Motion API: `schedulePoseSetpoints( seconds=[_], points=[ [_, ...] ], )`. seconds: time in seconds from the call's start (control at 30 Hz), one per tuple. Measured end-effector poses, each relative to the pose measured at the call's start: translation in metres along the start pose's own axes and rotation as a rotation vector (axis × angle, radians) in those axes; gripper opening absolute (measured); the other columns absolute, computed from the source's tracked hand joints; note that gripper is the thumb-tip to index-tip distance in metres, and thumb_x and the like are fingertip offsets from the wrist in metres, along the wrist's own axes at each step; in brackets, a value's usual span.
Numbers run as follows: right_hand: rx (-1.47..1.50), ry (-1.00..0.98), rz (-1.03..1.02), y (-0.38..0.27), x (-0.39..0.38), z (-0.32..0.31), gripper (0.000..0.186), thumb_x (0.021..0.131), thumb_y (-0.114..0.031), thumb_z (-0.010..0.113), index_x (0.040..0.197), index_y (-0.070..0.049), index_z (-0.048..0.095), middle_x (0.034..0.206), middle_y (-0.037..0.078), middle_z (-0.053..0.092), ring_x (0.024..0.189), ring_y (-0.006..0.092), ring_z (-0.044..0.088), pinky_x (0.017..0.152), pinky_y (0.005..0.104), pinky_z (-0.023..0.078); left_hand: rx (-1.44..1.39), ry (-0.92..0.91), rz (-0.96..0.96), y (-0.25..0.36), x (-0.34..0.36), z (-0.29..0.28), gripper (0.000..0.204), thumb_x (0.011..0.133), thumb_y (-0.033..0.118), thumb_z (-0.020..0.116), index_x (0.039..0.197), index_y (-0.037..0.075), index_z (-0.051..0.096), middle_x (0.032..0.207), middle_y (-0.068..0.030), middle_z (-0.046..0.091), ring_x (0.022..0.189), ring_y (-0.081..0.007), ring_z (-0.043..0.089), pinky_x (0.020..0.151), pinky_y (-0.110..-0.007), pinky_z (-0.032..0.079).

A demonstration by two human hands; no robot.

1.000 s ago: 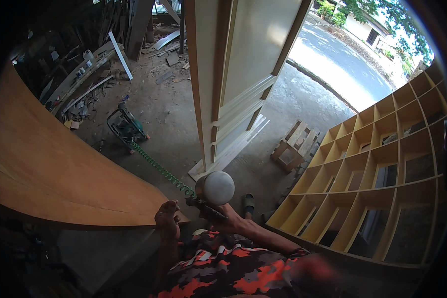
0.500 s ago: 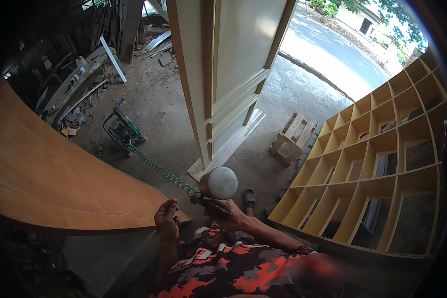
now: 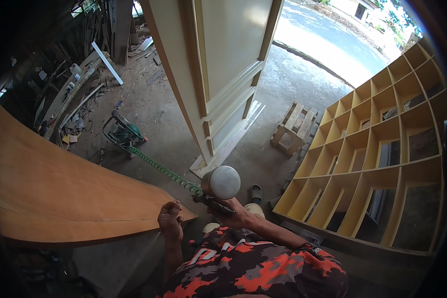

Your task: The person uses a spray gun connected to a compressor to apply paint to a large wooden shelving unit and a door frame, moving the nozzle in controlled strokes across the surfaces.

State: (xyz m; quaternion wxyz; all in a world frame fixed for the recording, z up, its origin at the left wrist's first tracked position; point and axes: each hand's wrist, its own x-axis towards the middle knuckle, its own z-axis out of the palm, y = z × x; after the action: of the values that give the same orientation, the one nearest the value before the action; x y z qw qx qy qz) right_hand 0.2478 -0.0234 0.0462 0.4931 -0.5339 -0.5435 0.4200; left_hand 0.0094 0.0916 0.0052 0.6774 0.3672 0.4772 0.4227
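My right hand [image 3: 235, 213] is wrapped round the grip of a spray gun [image 3: 213, 202]. A round, silvery metal cup [image 3: 224, 182] sits on top of the gun. A green coiled air hose [image 3: 166, 171] runs from the gun to a small green air compressor [image 3: 125, 133] on the floor. My left hand [image 3: 170, 217] is raised with its fingers curled in, and nothing shows in it. It is close to the right-hand end of a large orange-brown wooden panel [image 3: 79, 184]. Beyond the gun, a cream panelled door [image 3: 233, 44] stands upright on pale boards [image 3: 228, 144].
At right stands a large yellowish wooden shelf unit [image 3: 355, 171] with many square compartments. A low slatted wooden stand [image 3: 294, 130] is on the floor beside it. Scrap wood and clutter [image 3: 72, 94] line the far left. A sunlit road [image 3: 328, 37] lies outside.
My view has shifted, so the door sits further left and the floor things have moved slightly. The spray gun stays in my right hand; my left hand keeps its curl.
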Motion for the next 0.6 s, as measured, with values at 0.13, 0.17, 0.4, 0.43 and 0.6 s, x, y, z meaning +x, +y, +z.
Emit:
schedulePoseSetpoints(
  seconds=[0.13, 0.17, 0.4, 0.43, 0.6],
  points=[
    [-0.001, -0.011, -0.003, 0.008, 0.003, -0.025, 0.038, 0.104, -0.012, 0.07, 0.14, -0.002, 0.068, 0.101, 0.023, 0.075, 0.083, 0.0295, 0.069, 0.08, 0.0411, 0.057, 0.085, -0.028, 0.038, -0.014, 0.007, 0.011, 0.01, 0.103, 0.012, 0.075, 0.112, 0.014, 0.075, 0.104, 0.0041, 0.074, 0.091, -0.0042, 0.062, 0.063, -0.021, 0.041],
    [-0.013, -0.001, -0.019, 0.011, 0.003, -0.034, 0.036, 0.104, -0.012, 0.07, 0.139, -0.002, 0.069, 0.1, 0.023, 0.075, 0.082, 0.0298, 0.069, 0.08, 0.0415, 0.057, 0.106, -0.014, 0.03, -0.015, 0.007, 0.02, 0.009, 0.104, 0.013, 0.075, 0.113, 0.013, 0.075, 0.104, 0.0037, 0.074, 0.091, -0.0043, 0.062, 0.063, -0.021, 0.042],
    [-0.106, 0.021, -0.089, 0.059, 0.007, -0.113, 0.028, 0.102, -0.012, 0.072, 0.128, -0.001, 0.071, 0.093, 0.02, 0.074, 0.075, 0.0286, 0.069, 0.072, 0.0438, 0.056, 0.165, 0.038, 0.034, -0.036, 0.018, 0.106, 0.007, 0.105, 0.008, 0.071, 0.111, 0.007, 0.074, 0.106, -0.0004, 0.075, 0.089, -0.0051, 0.064, 0.062, -0.021, 0.049],
    [-0.096, 0.005, -0.091, 0.062, 0.008, -0.127, 0.028, 0.102, -0.012, 0.072, 0.128, -0.001, 0.071, 0.093, 0.02, 0.074, 0.075, 0.0286, 0.069, 0.072, 0.0438, 0.056, 0.144, 0.01, 0.04, -0.045, 0.022, 0.116, 0.007, 0.105, 0.007, 0.07, 0.111, 0.007, 0.074, 0.108, -0.0007, 0.075, 0.09, -0.006, 0.065, 0.062, -0.021, 0.05],
    [-0.06, 0.016, -0.025, 0.068, 0.007, -0.198, 0.026, 0.101, -0.015, 0.073, 0.124, -0.003, 0.071, 0.088, 0.015, 0.072, 0.068, 0.0238, 0.063, 0.065, 0.041, 0.053, 0.145, 0.01, 0.004, -0.061, 0.03, 0.199, 0.012, 0.103, 0.007, 0.072, 0.115, 0.007, 0.072, 0.11, -0.0007, 0.075, 0.092, -0.0075, 0.066, 0.065, -0.022, 0.051]
  ],
)
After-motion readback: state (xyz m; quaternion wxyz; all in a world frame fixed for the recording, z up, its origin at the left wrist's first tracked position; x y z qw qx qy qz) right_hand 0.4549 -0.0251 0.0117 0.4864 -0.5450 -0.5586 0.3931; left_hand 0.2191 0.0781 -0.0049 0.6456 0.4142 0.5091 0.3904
